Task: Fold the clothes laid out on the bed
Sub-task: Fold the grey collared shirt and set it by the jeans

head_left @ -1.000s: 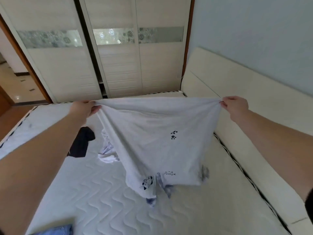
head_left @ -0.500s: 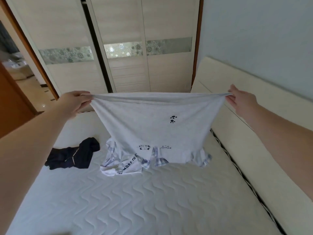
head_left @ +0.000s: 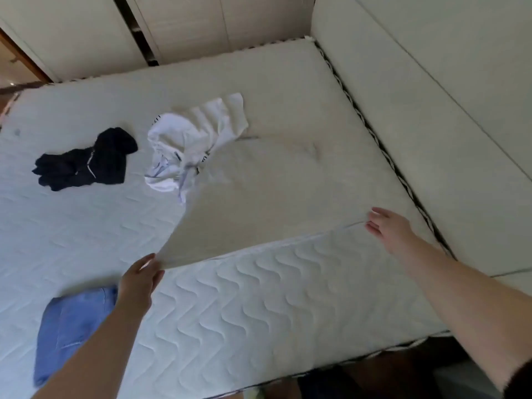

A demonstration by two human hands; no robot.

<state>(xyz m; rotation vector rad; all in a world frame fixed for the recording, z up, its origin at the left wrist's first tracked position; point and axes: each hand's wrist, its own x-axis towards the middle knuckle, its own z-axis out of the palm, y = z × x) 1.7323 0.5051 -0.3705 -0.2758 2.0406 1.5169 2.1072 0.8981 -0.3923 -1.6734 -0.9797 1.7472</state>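
A pale grey T-shirt lies spread almost flat on the quilted mattress, its straight hem toward me. My left hand pinches the hem's left corner just above the mattress. At the hem's right corner my right hand hovers with straight, spread fingers, their tips at the cloth's edge. The shirt's far end runs under a crumpled white garment. A bunched dark navy garment lies further left.
A folded light blue garment lies near the bed's front left, partly under my left forearm. A padded cream headboard runs along the right side. Wardrobe doors stand behind the bed's far edge.
The shirt was held up stretched between both hands; both hands have come down and toward me, and it now lies on the mattress. My right hand's fingers have straightened at the corner.
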